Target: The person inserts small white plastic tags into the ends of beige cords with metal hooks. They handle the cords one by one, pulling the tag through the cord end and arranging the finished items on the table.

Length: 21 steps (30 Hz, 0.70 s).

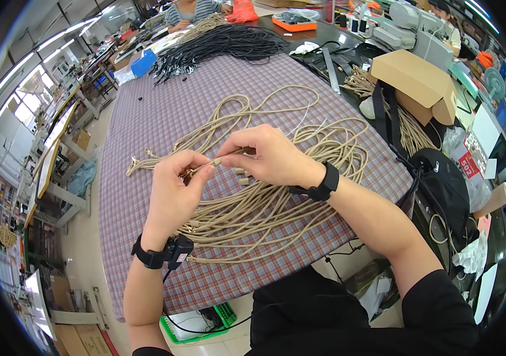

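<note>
Left hand (176, 181) and right hand (271, 155) are both pinching what looks like one tan cord (216, 161), held up over the left part of the cord pile (265, 204). I'd pinch close together, go easy, and make sure the pile doesn't snag it.

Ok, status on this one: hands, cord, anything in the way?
Left hand and right hand close together. Both pinching a tan cord. Heap of loose cords below, could get in the way.
</note>
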Each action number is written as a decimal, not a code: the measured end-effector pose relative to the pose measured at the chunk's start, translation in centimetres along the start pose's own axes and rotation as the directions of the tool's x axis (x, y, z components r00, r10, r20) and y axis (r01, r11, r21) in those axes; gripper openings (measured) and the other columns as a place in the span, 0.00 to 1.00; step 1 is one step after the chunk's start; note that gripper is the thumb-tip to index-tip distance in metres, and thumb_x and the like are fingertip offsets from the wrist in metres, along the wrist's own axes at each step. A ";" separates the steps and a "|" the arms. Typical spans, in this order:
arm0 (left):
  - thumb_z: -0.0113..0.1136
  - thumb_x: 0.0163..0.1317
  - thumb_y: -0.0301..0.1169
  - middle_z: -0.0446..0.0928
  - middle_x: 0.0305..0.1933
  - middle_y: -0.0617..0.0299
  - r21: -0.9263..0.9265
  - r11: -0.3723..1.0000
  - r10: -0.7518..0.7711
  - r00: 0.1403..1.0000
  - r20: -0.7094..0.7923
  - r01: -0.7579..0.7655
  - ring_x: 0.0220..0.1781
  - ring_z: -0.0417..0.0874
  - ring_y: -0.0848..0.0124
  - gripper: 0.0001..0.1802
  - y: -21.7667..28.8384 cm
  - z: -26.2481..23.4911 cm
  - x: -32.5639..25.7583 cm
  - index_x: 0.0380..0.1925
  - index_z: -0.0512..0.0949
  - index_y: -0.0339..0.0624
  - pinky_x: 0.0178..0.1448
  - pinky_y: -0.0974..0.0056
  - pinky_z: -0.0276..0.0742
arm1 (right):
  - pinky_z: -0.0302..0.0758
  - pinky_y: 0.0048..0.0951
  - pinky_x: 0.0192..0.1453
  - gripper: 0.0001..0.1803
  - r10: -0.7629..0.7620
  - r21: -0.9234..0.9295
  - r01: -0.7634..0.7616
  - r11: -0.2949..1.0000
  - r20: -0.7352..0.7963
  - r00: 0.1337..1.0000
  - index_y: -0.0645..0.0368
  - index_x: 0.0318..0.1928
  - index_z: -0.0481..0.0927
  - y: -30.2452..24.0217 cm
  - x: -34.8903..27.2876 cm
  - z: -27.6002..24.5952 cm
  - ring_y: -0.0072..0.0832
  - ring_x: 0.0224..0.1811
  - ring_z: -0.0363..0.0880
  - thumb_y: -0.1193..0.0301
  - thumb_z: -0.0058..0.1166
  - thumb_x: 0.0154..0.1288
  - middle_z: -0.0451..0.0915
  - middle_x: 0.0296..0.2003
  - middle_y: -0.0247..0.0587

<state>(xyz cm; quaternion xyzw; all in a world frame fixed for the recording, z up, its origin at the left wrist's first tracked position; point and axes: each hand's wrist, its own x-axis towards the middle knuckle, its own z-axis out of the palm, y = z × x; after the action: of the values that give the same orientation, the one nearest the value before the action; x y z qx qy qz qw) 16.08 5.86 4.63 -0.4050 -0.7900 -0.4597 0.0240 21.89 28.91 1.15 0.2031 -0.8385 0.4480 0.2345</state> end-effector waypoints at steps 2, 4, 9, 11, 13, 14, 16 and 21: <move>0.71 0.69 0.22 0.84 0.32 0.65 0.083 0.996 0.020 1.000 -0.018 -0.018 0.31 0.78 0.79 0.03 0.6 0.2 -0.2 0.38 0.86 0.33 0.37 0.70 0.72 | 0.82 0.38 0.39 0.07 0.033 0.014 -0.033 0.999 -0.006 0.999 0.58 0.43 0.90 -0.1 -0.1 -0.1 0.41 0.35 0.90 0.69 0.71 0.71 0.90 0.34 0.43; 0.70 0.69 0.22 0.84 0.32 0.64 0.144 0.988 0.061 0.998 -0.032 -0.056 0.32 0.79 0.77 0.02 0.7 0.5 -0.3 0.38 0.86 0.33 0.37 0.69 0.73 | 0.82 0.38 0.40 0.07 0.039 0.022 -0.039 0.999 0.001 0.999 0.59 0.43 0.89 -0.4 0.0 -0.2 0.41 0.35 0.90 0.69 0.71 0.71 0.90 0.34 0.44; 0.70 0.70 0.22 0.84 0.32 0.63 0.200 0.967 0.171 0.984 -0.041 -0.160 0.31 0.79 0.76 0.01 0.8 0.9 -0.3 0.39 0.87 0.34 0.36 0.67 0.74 | 0.83 0.32 0.42 0.08 -0.101 0.011 0.101 0.995 0.002 0.995 0.65 0.46 0.87 0.0 0.1 0.2 0.33 0.36 0.89 0.75 0.71 0.71 0.89 0.35 0.45; 0.71 0.68 0.21 0.83 0.32 0.61 0.163 0.977 0.147 0.987 -0.064 -0.135 0.29 0.79 0.74 0.02 0.8 0.9 -0.1 0.38 0.87 0.34 0.34 0.67 0.73 | 0.82 0.31 0.43 0.08 -0.047 0.068 0.048 0.997 -0.018 0.999 0.65 0.46 0.87 0.0 0.1 0.3 0.31 0.37 0.89 0.75 0.71 0.71 0.89 0.36 0.45; 0.72 0.67 0.20 0.82 0.32 0.60 0.130 0.985 0.122 0.990 -0.075 -0.112 0.29 0.79 0.73 0.03 0.6 0.6 0.0 0.39 0.86 0.34 0.34 0.66 0.74 | 0.82 0.30 0.44 0.08 0.018 0.124 -0.015 0.992 -0.023 1.000 0.65 0.46 0.86 -0.2 0.2 0.3 0.29 0.38 0.89 0.76 0.70 0.71 0.89 0.36 0.44; 0.72 0.67 0.21 0.82 0.32 0.60 0.112 0.989 0.109 0.991 -0.074 -0.101 0.30 0.80 0.73 0.03 0.2 0.3 -0.1 0.39 0.86 0.34 0.35 0.66 0.74 | 0.82 0.30 0.45 0.07 0.057 0.150 -0.053 0.987 -0.018 0.998 0.65 0.45 0.86 -0.3 0.1 0.3 0.28 0.38 0.89 0.76 0.70 0.72 0.89 0.36 0.43; 0.72 0.67 0.21 0.82 0.33 0.59 0.097 0.992 0.094 0.993 -0.069 -0.087 0.31 0.80 0.72 0.04 -0.1 0.0 0.0 0.39 0.85 0.34 0.36 0.65 0.75 | 0.82 0.29 0.45 0.07 0.119 0.187 -0.119 0.975 0.007 0.993 0.65 0.45 0.86 -0.5 0.1 0.0 0.26 0.39 0.88 0.76 0.69 0.72 0.90 0.37 0.41; 0.68 0.70 0.20 0.84 0.35 0.62 0.173 0.981 0.084 0.996 0.009 -0.084 0.37 0.81 0.75 0.03 0.3 -0.1 -0.1 0.41 0.85 0.32 0.44 0.66 0.77 | 0.82 0.30 0.45 0.06 0.081 0.159 -0.090 0.983 0.060 0.995 0.65 0.46 0.87 -0.5 0.0 -0.2 0.24 0.38 0.87 0.76 0.69 0.73 0.89 0.37 0.39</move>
<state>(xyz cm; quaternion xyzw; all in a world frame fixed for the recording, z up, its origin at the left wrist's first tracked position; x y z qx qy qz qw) 16.32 5.77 4.86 -0.4347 -0.8091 -0.3877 0.0778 22.23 28.77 1.59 0.1971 -0.8132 0.5187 0.1756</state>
